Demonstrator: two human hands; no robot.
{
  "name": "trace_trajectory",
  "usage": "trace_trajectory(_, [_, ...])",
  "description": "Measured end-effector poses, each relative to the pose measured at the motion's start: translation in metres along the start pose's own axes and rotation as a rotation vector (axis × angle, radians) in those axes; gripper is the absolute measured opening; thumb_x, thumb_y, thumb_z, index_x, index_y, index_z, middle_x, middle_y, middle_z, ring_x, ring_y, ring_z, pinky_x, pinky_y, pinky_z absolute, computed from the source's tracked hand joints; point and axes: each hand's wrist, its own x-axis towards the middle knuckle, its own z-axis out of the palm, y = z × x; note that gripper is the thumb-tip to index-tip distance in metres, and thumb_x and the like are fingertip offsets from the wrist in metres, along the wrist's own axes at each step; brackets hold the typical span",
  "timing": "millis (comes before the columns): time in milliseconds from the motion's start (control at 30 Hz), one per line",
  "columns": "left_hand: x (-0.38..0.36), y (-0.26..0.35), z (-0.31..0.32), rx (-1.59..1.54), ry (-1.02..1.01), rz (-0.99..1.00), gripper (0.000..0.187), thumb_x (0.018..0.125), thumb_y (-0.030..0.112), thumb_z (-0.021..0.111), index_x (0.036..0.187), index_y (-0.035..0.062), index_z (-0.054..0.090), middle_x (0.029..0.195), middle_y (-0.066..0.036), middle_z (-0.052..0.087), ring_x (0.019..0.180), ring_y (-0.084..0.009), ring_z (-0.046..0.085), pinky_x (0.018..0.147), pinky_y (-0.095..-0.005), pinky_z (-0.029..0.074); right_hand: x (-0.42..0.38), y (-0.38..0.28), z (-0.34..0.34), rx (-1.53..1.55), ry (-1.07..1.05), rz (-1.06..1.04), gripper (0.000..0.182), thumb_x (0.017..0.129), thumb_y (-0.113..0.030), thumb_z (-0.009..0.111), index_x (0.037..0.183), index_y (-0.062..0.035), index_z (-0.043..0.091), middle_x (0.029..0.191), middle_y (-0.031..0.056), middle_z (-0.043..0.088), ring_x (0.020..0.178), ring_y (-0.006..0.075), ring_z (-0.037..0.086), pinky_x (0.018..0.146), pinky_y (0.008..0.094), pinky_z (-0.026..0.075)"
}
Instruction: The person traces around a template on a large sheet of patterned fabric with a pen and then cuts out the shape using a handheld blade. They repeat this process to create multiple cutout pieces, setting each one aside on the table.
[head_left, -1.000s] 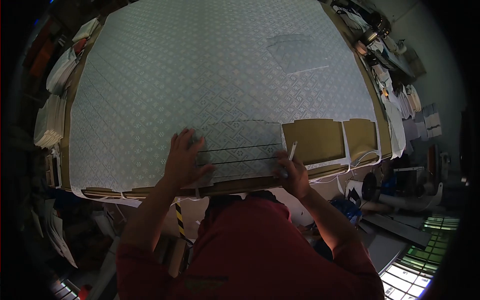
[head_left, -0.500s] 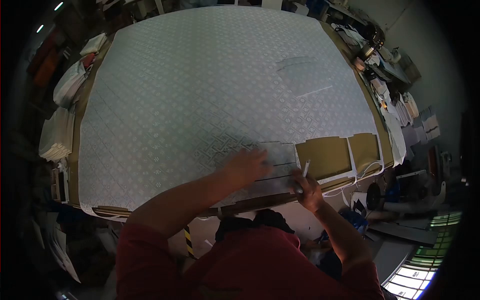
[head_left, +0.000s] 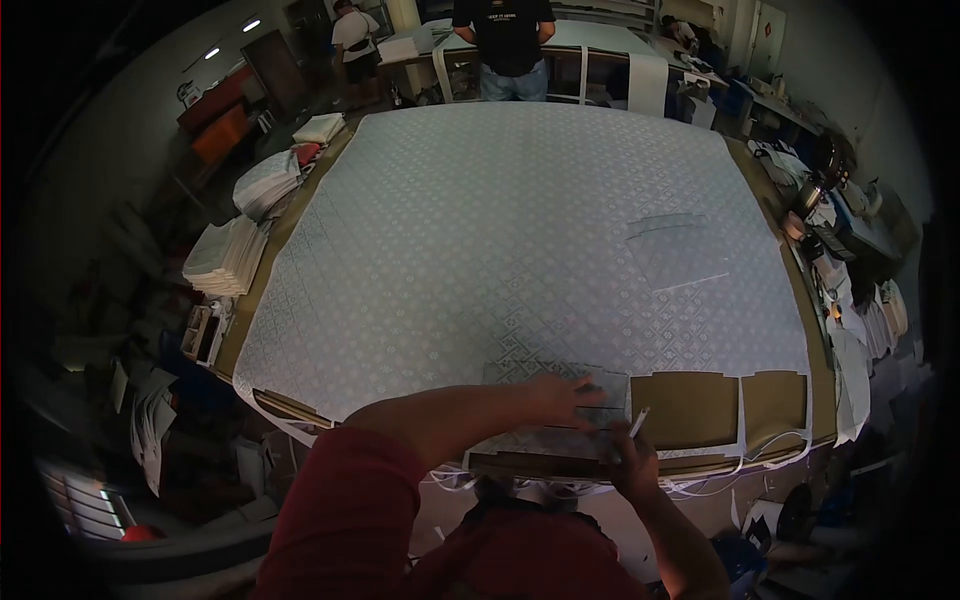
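Note:
A pale patterned cloth (head_left: 480, 240) covers most of the big table. Near its front edge lies a clear template (head_left: 510, 374) with dark lines on it. My left hand (head_left: 565, 402) rests flat over this template, fingers spread and holding nothing. At the template's right side, my right hand (head_left: 634, 465) is closed around a slim white pen-like tool (head_left: 640, 421), which sticks up from the fist; its lower end is hidden. A second clear template (head_left: 680, 255) lies farther back on the cloth.
Cut-out openings to the right bare the brown tabletop (head_left: 685, 410), with thin cloth strips (head_left: 742, 415) around them. Stacks of folded cloth (head_left: 228, 255) stand at the left edge. Papers and tools (head_left: 825, 235) crowd the right side. A person in black (head_left: 503, 40) stands beyond the table.
My view has tilted up, bringing the far room and people into sight. The left hand stays over the template with small finger movement; the right still grips the white tool.

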Motion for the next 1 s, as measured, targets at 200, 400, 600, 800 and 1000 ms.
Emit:
trace_trajectory(200, [-0.005, -0.004, -0.022, -0.096, -0.101, -0.008, 0.129, 0.049, 0.017, 0.096, 0.16, 0.0354, 0.033, 0.174, -0.016, 0.01, 0.159, -0.0441, 0.017, 0.113, -0.0494, 0.049, -0.001, 0.006, 0.002, 0.032, 0.044, -0.012, 0.046, 0.08, -0.012, 0.08, 0.122, -0.0036, 0.061, 0.123, 0.0239, 0.068, 0.106, 0.047, 0.067, 0.088, 0.052, 0.056])
trace_trajectory(400, [-0.019, -0.007, -0.018, -0.269, -0.066, -0.223, 0.144, 0.04, 0.015, 0.101, 0.164, 0.0227, 0.028, 0.171, -0.02, 0.017, 0.156, -0.0419, 0.025, 0.116, -0.0467, 0.046, -0.007, 0.013, 0.007, 0.064, 0.008, 0.031, 0.038, 0.083, -0.015, 0.081, 0.113, -0.0063, 0.061, 0.127, 0.0213, 0.068, 0.113, 0.0438, 0.066, 0.091, 0.0515, 0.056])
trace_trajectory(600, [-0.05, -0.006, 0.006, -0.361, -0.007, -0.556, 0.134, 0.045, 0.027, 0.102, 0.16, 0.0202, 0.035, 0.163, -0.018, 0.034, 0.149, -0.039, 0.038, 0.11, -0.048, 0.049, -0.002, 0.01, 0.002, 0.062, 0.041, -0.027, 0.037, 0.082, -0.014, 0.082, 0.11, -0.007, 0.059, 0.126, 0.0191, 0.069, 0.116, 0.0421, 0.066, 0.093, 0.0509, 0.055])
trace_trajectory(800, [-0.086, 0.004, 0.035, -0.5, 0.195, -0.756, 0.109, 0.053, 0.037, 0.1, 0.149, 0.0189, 0.052, 0.156, -0.017, 0.043, 0.146, -0.0389, 0.042, 0.11, -0.049, 0.049, -0.001, 0.008, 0.004, 0.048, 0.046, -0.02, 0.037, 0.081, -0.012, 0.082, 0.108, -0.0069, 0.058, 0.125, 0.0185, 0.07, 0.116, 0.0421, 0.066, 0.094, 0.0496, 0.055])
trace_trajectory(1000, [-0.105, 0.011, 0.076, -0.471, 0.35, -0.71, 0.095, 0.071, 0.049, 0.09, 0.153, 0.0212, 0.05, 0.161, -0.019, 0.038, 0.15, -0.0425, 0.036, 0.115, -0.0491, 0.045, 0.001, 0.007, 0.005, -0.005, 0.041, -0.044, 0.035, 0.08, -0.013, 0.082, 0.106, -0.0075, 0.06, 0.125, 0.0191, 0.072, 0.114, 0.0413, 0.068, 0.093, 0.0505, 0.055])
